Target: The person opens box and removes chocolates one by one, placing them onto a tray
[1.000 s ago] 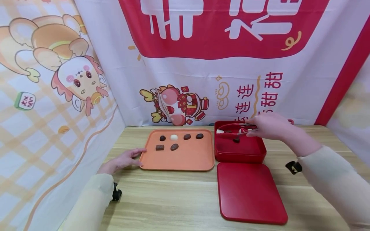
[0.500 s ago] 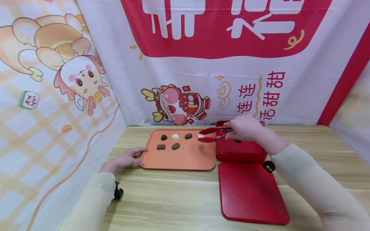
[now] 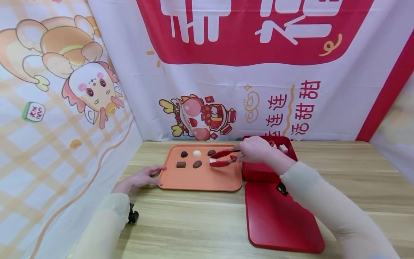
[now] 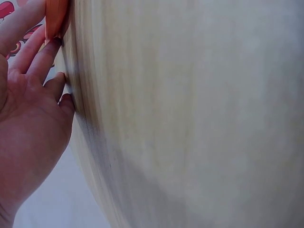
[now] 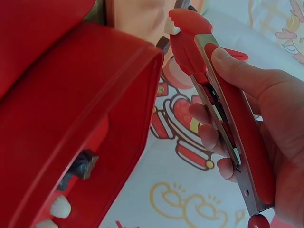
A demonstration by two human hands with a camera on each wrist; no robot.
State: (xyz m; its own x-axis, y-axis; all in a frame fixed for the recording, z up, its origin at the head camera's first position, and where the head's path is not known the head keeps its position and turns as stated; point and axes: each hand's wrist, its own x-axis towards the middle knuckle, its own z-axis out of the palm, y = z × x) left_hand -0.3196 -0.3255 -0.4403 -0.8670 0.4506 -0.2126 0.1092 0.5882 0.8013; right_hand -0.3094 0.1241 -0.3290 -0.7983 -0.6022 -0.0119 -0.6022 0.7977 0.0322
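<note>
My right hand [image 3: 257,149] grips red-tipped tongs [image 3: 221,154] over the orange tray [image 3: 194,182]. Between the tong tips is a small white piece [image 3: 212,160], held over the tray's right half. Chocolates lie on the tray, among them a white one [image 3: 196,153], a dark one [image 3: 184,154], a square one [image 3: 181,164] and an oval one [image 3: 197,164]. The tongs partly cover the back row's right end. In the right wrist view, thumb and fingers wrap the tongs' handles [image 5: 249,142]. My left hand [image 3: 139,180] touches the tray's left rim with extended fingers.
Right of the tray stands a red box [image 3: 268,173], partly behind my right hand, with white pieces [image 3: 283,148] inside. A dark chocolate [image 5: 84,164] shows in it too. The red lid [image 3: 284,221] lies in front, and a printed cloth [image 3: 200,79] hangs behind.
My right hand has moved left from above the red box to above the tray, carrying the white piece in the tongs. My left hand stays at the tray's rim.
</note>
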